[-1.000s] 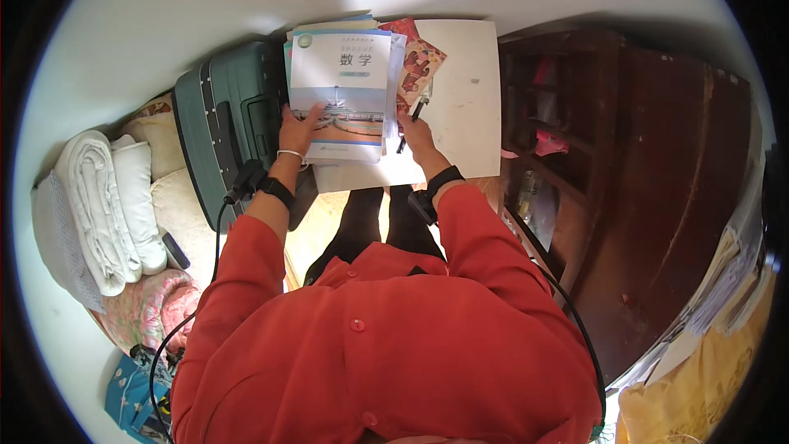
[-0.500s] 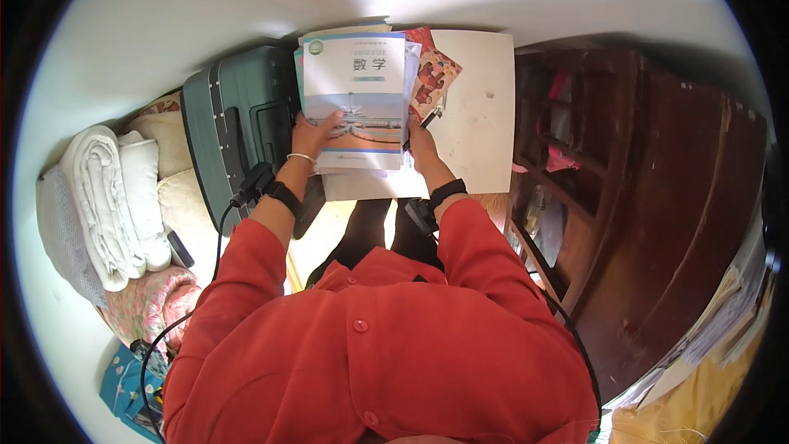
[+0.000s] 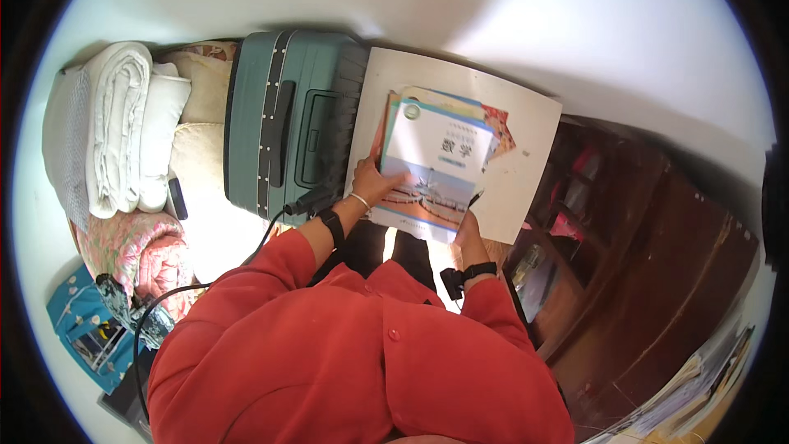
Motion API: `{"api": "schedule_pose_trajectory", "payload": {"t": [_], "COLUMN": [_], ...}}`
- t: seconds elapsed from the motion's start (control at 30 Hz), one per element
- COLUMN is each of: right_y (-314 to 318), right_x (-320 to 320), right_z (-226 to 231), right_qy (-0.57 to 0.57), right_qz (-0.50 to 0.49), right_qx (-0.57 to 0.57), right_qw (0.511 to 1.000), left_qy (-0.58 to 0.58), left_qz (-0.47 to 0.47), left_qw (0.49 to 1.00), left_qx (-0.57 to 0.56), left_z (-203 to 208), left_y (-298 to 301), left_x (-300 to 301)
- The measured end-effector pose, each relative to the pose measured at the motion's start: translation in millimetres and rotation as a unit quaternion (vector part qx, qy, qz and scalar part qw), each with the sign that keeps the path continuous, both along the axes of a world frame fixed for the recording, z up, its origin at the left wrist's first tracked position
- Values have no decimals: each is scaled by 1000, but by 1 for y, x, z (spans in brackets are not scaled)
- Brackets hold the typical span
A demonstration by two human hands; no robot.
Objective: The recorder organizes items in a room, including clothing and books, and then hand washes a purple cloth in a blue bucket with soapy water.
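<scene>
A stack of books lies between my hands, tilted to the right, with a white, blue and orange textbook point(image 3: 436, 144) on top. My left hand point(image 3: 375, 184) closes round its left edge, thumb across the cover. At the lower right corner my right hand point(image 3: 470, 234) grips the stack, its fingers mostly hidden. A dark pen point(image 3: 477, 197) sticks up from that hand. Red patterned paper or a booklet point(image 3: 500, 133) pokes out from behind the stack at the right. Beneath is a white tabletop point(image 3: 514, 185); whether the stack rests fully on it I cannot tell.
A green suitcase point(image 3: 251, 115) stands against the table's left side. Farther left are a folded white quilt point(image 3: 115, 140) and a rolled pink floral quilt point(image 3: 160, 259). A dark brown wooden cabinet point(image 3: 657, 263) with open shelves stands at the right. A black cable point(image 3: 168, 296) runs along my left arm.
My view has turned, so the table and suitcase appear slanted. The book stack now sits lower, nearer to me, with more tabletop showing beyond it. Both hands still hold it.
</scene>
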State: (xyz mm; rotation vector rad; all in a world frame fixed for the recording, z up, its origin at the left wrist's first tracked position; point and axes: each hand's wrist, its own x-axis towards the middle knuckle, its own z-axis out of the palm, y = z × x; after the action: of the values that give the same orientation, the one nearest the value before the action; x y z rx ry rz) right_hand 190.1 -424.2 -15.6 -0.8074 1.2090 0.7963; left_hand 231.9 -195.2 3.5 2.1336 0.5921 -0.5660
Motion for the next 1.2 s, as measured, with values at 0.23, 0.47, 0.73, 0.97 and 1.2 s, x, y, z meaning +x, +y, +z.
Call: {"api": "schedule_pose_trajectory", "payload": {"t": [0.23,0.47,0.73,0.97,1.2], "right_y": [-19,-3,4,-17,-18], "right_x": [-3,5,4,4,3], "right_z": [-22,-10,-3,3,-25], "right_qy": [-34,-28,-25,-111,-240], "right_qz": [-22,-31,-42,-97,-46], "right_qx": [25,7,-35,157,-15], "right_qw": [999,999,998,977,970], "left_qy": [-42,176,124,179,212], "left_qz": [134,200,165,208,182], "left_qw": [989,936,965,899,862], "left_qx": [38,-228,-163,-342,-422], "left_z": [5,-34,-52,-20,-24], "left_y": [-6,16,19,-9,2], "left_x": [50,57,56,64,46]}}
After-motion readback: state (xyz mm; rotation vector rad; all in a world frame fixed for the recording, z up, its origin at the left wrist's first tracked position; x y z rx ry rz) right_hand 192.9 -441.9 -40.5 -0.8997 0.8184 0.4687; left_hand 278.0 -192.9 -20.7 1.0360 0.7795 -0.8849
